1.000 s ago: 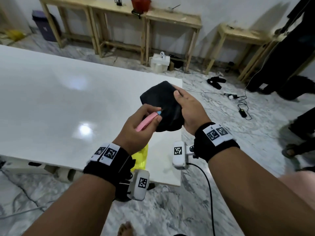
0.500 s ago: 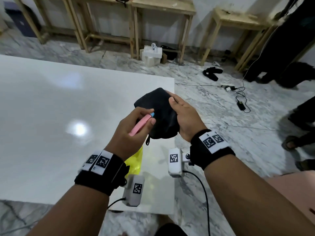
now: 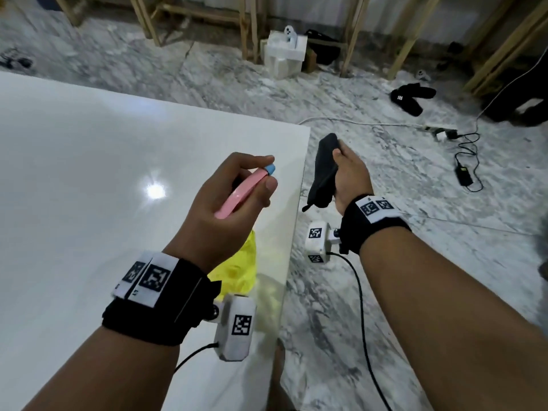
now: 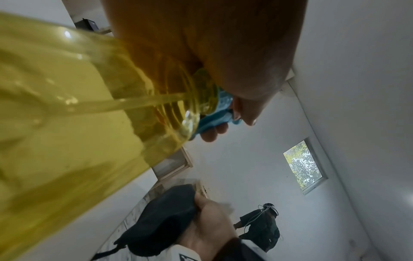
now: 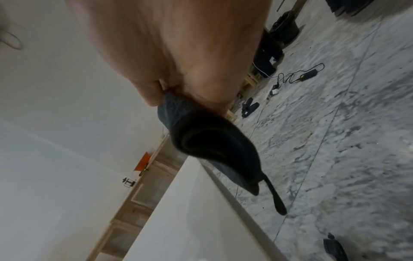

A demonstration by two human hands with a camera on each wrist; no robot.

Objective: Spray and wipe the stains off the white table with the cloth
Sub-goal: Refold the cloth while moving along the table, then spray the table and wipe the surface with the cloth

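Observation:
My left hand [image 3: 237, 194] grips a spray bottle [image 3: 240, 262] with a yellow see-through body, a pink head and a blue nozzle, held above the right end of the white table [image 3: 89, 173]. In the left wrist view the yellow spray bottle [image 4: 78, 123] fills the left side, with my fingers around its blue collar. My right hand [image 3: 350, 179] holds a folded black cloth [image 3: 323, 170] in the air just past the table's right edge, over the floor. The right wrist view shows the black cloth [image 5: 212, 144] pinched between thumb and fingers. I can make out no stains on the glossy top.
Marble floor lies right of the table, with a power strip and cables [image 3: 444, 134], black slippers [image 3: 412, 96] and a white box [image 3: 284, 54]. Wooden benches [image 3: 207, 13] line the far wall. Another person [image 4: 261, 229] stands across the room.
My hands have come apart: the right hand carried the cloth right, off the table's edge, while the left hand kept the bottle over the table. The head camera tilted down.

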